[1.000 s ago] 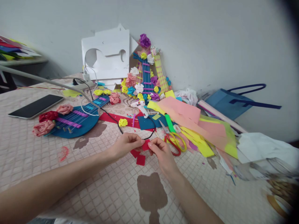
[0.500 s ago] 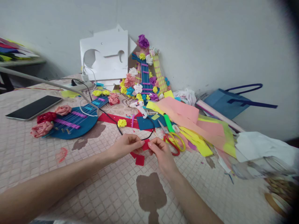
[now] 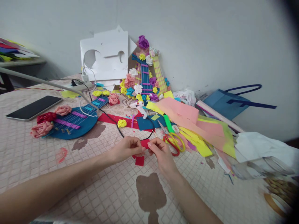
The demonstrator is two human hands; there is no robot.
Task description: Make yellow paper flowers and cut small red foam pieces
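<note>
Between my hands is a small red piece of crepe paper (image 3: pixel 145 143), held up over the table. My right hand (image 3: pixel 162 152) pinches its right edge between thumb and fingertips. My left hand (image 3: pixel 129 148) is closed, with thumb and fingers together at the paper's lower left corner. Just below lie more red paper pieces (image 3: pixel 139 161), partly behind my left fingers. Beyond my hands a white glue gun (image 3: pixel 139 107) stands with its black cord looping toward me. Scissors (image 3: pixel 171 138) with red and yellow handles lie right of my right hand.
A blue paper guitar (image 3: pixel 77 126) with paper roses and a tablet (image 3: pixel 35 106) lie on the left. Decorated guitars (image 3: pixel 145 77) and white foam board (image 3: pixel 105 59) lean on the wall. Pink crepe paper (image 3: pixel 187 112), a blue bag (image 3: pixel 225 102) and a tape roll (image 3: pixel 277 203) are on the right.
My left thumb and fingertips have slid down from the red paper's left edge to its lower corner, showing more of it. My right hand has barely moved.
</note>
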